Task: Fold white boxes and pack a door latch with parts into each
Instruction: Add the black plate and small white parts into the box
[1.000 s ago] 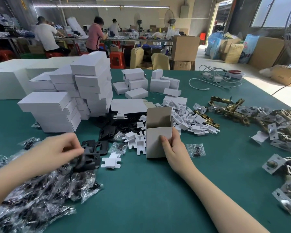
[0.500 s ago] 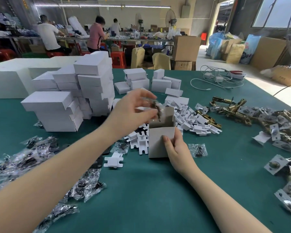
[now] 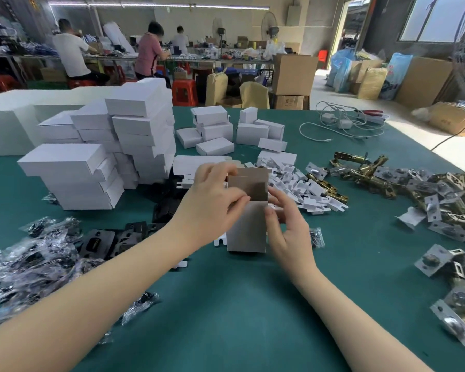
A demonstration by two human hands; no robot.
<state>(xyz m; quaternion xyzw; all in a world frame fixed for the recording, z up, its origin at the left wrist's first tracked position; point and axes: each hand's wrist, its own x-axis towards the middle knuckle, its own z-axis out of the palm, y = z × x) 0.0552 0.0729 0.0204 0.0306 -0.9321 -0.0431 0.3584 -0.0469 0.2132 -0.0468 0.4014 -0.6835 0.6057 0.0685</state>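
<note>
A white box (image 3: 246,229) stands upright on the green table (image 3: 253,304) with its top flaps open and brown inside showing. My left hand (image 3: 212,202) holds its upper left side, fingers curled at the flap and rim. My right hand (image 3: 285,229) grips the box's right side, thumb on the front face. What lies inside the box is hidden. Brass door latches (image 3: 365,173) lie to the right. Bagged black parts (image 3: 32,261) lie at the left.
Stacks of closed white boxes (image 3: 105,154) stand at the left back. Small white card inserts (image 3: 298,183) are heaped behind the box. Black plates (image 3: 110,241) lie left of it. White cables (image 3: 341,124) lie at the far right; people work at a table behind.
My left hand picked a bagged part from the left pile, carried it to the box's open top, and now holds the box's upper left side. The right hand shifted up along the right side.
</note>
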